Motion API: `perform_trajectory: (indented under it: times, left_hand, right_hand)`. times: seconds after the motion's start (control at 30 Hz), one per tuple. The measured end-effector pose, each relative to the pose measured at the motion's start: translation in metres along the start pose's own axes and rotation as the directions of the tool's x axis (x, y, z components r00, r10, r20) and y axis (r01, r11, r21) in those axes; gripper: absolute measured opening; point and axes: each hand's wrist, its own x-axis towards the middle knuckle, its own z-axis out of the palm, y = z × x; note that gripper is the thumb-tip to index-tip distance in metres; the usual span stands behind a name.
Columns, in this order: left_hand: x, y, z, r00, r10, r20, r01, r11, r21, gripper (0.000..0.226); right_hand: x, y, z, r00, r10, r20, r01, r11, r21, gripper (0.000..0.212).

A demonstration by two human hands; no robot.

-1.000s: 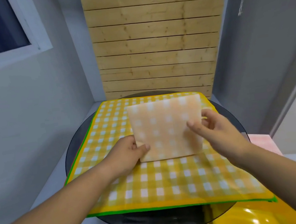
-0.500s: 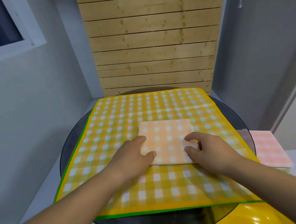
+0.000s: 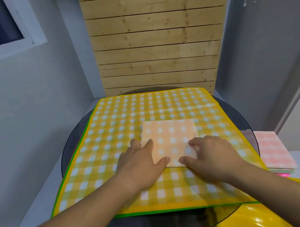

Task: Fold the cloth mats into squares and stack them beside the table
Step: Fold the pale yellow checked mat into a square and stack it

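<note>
Peach gingham cloth square [image 3: 169, 135], left fingers [image 3: 147, 146] flat on it, right fingers [image 3: 196, 142] pinching its corner

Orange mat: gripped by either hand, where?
Left hand presses flat on the orange mat at its near left edge. Right hand curls at the near right corner; pinch unconfirmed.

The folded orange mat [image 3: 169, 139] and the yellow checked mat [image 3: 127, 120] beneath it are matt cloth, the round table top [image 3: 160, 224] is smooth dark glass, the slatted wall panel [image 3: 155, 42] is bare knotty wood, and the yellow item [image 3: 264, 218] at lower right is glossy plastic.
</note>
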Motion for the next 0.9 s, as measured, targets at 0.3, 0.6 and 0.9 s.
perform_trajectory:
  times: [0.3, 0.6, 0.9]
  left_hand:
    - [-0.003, 0.003, 0.021, 0.999, -0.007, -0.040, 0.012, 0.992, 0.128, 0.085]
    - [0.000, -0.014, 0.015, 0.996, 0.026, 0.089, -0.041, 0.984, 0.175, 0.073]
    - [0.000, -0.033, 0.002, 0.975, 0.116, 0.188, -0.142, 0.981, 0.129, 0.064]
  right_hand:
    - [-0.013, -0.013, 0.010, 0.996, 0.081, -0.027, -0.082, 0.996, -0.045, 0.073]
    - [-0.015, 0.017, 0.002, 0.999, -0.002, 0.045, 0.000, 0.999, 0.045, 0.063]
    - [-0.012, 0.042, -0.007, 0.983, -0.101, 0.152, 0.072, 0.980, 0.186, 0.045]
